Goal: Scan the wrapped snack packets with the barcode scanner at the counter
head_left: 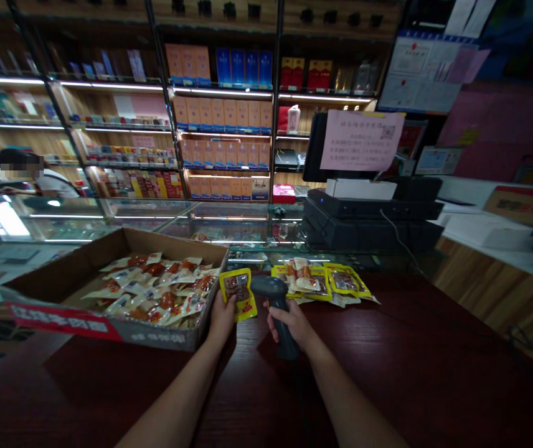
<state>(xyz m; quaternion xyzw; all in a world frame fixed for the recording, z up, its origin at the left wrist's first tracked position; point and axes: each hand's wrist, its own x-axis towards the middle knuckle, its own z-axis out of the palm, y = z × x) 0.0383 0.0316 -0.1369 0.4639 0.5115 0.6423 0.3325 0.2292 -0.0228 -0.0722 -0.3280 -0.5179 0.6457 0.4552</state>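
My left hand (222, 318) is closed on a yellow snack packet (239, 292) with a clear window and dark brown food inside, held upright beside the cardboard box's right wall. Wrapped round the handle of a dark barcode scanner (286, 330) is my right hand (295, 323); the scanner's head points left toward the packet, close to it. Just beyond the scanner lies a pile of yellow packets (348, 280), with a few small clear-and-white packets (302, 277) of reddish-brown food on top. To the left, the open cardboard box (154, 336) holds many similar small packets (166, 298).
A dark red tabletop (248, 398) lies under my arms. Behind it runs a glass display counter (229, 214). A monitor with a pink paper sign (360, 140) stands at the back right on black equipment (369, 218). Boxed goods fill the shelves (224, 115). A person (51, 180) is at far left.
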